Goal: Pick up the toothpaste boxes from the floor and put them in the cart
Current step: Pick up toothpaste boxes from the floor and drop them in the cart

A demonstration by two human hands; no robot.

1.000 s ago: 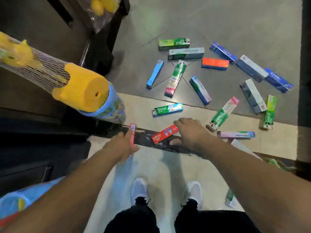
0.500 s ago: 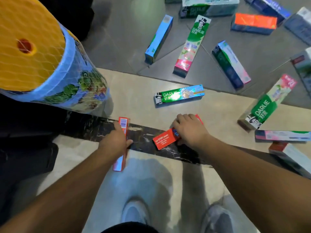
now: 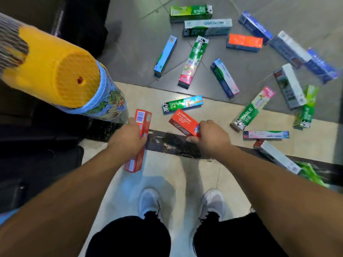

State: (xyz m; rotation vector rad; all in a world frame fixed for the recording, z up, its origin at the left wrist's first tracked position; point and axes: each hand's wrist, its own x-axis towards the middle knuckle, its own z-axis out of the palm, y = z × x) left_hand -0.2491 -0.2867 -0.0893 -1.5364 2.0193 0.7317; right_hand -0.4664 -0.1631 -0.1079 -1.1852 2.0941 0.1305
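Observation:
My left hand (image 3: pixel 128 139) grips a long red toothpaste box (image 3: pixel 142 121) by its middle, the box pointing away from me. A second red toothpaste box (image 3: pixel 182 122) is held in my right hand (image 3: pixel 211 138), gripped at its near end and lifted off the floor. Just beyond both hands a green Darlie box (image 3: pixel 182 103) lies on the beige floor strip. Several more toothpaste boxes are scattered on the grey tiles further out and to the right, among them a green and pink one (image 3: pixel 193 62) and an orange one (image 3: pixel 245 42). No cart is plainly in view.
A netted stack of yellow and blue tubs (image 3: pixel 61 75) juts in from the left at hand height. Dark shelving or furniture (image 3: pixel 37 145) fills the left side. My white shoes (image 3: pixel 150 201) stand on the beige floor below my hands.
My right hand has closed round the red box and raised it off the floor. The left hand has lifted its red box a little. The view has pulled back upward.

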